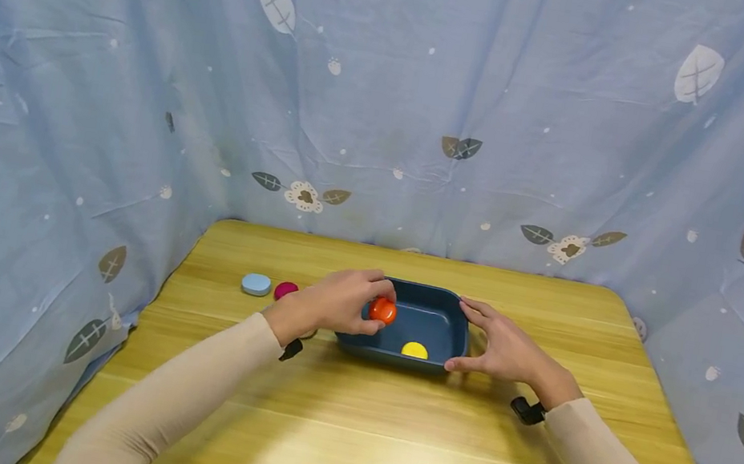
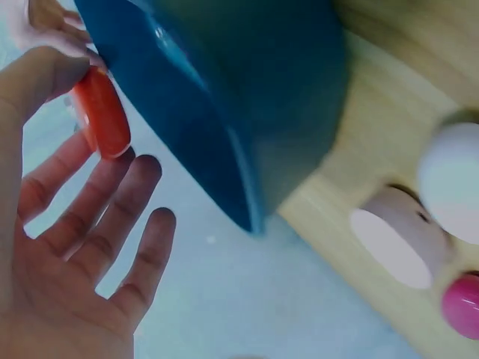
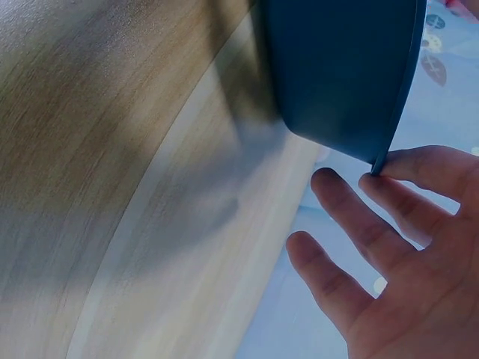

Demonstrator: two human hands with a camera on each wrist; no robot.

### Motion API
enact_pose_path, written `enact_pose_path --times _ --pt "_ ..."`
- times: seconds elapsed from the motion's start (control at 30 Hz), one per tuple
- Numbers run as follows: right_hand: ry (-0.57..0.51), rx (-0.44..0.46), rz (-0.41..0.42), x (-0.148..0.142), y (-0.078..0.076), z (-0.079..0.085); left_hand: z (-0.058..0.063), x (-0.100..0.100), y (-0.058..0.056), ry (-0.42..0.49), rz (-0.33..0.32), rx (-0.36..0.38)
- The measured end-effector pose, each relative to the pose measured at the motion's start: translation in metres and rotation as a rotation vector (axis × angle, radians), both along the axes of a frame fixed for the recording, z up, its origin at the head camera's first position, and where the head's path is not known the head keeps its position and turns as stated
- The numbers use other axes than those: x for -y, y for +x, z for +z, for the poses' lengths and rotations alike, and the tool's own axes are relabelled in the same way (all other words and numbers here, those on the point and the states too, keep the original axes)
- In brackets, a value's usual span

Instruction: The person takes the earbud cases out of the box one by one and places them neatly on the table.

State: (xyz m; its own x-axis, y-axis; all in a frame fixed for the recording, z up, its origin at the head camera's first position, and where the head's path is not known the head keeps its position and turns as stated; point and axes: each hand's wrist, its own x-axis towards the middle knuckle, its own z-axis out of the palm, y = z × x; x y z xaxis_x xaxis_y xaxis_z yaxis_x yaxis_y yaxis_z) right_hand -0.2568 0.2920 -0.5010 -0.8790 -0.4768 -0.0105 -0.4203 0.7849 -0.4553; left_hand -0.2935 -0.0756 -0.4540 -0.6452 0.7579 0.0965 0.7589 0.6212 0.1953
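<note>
My left hand (image 1: 348, 301) pinches a glossy orange disc (image 1: 382, 311) between thumb and fingertips, just above the left part of a dark blue rectangular dish (image 1: 426, 326). In the left wrist view the orange disc (image 2: 102, 112) is seen edge-on, with the lower fingers of the left hand (image 2: 90, 224) spread. A yellow round piece (image 1: 415, 350) lies inside the dish by its near wall. At the dish's right end, my right hand (image 1: 503, 346) holds the rim, fingers at the far corner and thumb at the near one. Two fingertips touch the rim in the right wrist view.
Left of the dish, a light blue oval piece (image 1: 256, 284) and a dark pink round piece (image 1: 285, 290) lie on the wooden table (image 1: 339, 438). The left wrist view also shows a short pale cylinder (image 2: 400, 235) and a whitish rounded piece (image 2: 453, 179). A patterned blue curtain (image 1: 392, 105) surrounds the table.
</note>
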Motion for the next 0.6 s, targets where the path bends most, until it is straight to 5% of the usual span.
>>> enact_pose_path --times 0.3,0.6 --pt "0.008 0.007 0.002 -0.002 -0.001 -0.002 -0.004 0.059 0.011 0.155 0.174 -0.028" --pt "0.01 0.004 0.01 -0.001 0.0 -0.002 -0.017 0.128 0.024 0.24 0.348 0.032"
